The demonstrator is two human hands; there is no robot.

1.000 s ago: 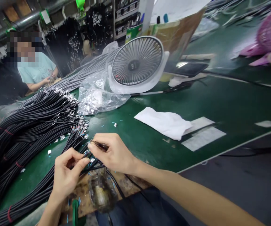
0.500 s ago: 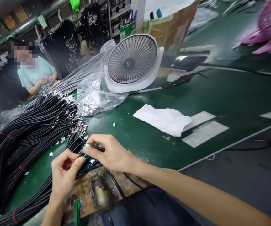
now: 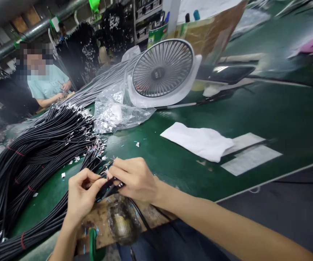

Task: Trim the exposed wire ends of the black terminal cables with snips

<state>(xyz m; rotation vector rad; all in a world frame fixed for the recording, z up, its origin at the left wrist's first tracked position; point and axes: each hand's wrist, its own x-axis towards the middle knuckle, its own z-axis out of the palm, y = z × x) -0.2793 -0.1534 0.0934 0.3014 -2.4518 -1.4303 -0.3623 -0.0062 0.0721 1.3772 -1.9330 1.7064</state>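
Note:
My left hand (image 3: pixel 84 192) pinches the end of a black cable, with thumb and forefinger together near thin coloured wires (image 3: pixel 107 169). Close against it on the right, my right hand (image 3: pixel 134 179) has its fingers closed round a dark, slim item that I cannot make out; small metallic spots show at its end. Both hands are above the front edge of the green table. Large bundles of black cables (image 3: pixel 17 163) with stripped, silvery ends lie to the left, tied with red bands.
A round fan (image 3: pixel 162 69) stands behind a clear plastic bag (image 3: pixel 115 112). White cloth (image 3: pixel 197 139) and paper strips (image 3: pixel 254 159) lie right. A wooden board (image 3: pixel 99 221) bears a dark lump (image 3: pixel 122 223) and green clamp (image 3: pixel 92 243). A person (image 3: pixel 46 81) sits back left.
The view has shifted, so the scene sits further right. My right hand's fingers have curled lower over the dark item, and the coloured wires now show between my hands.

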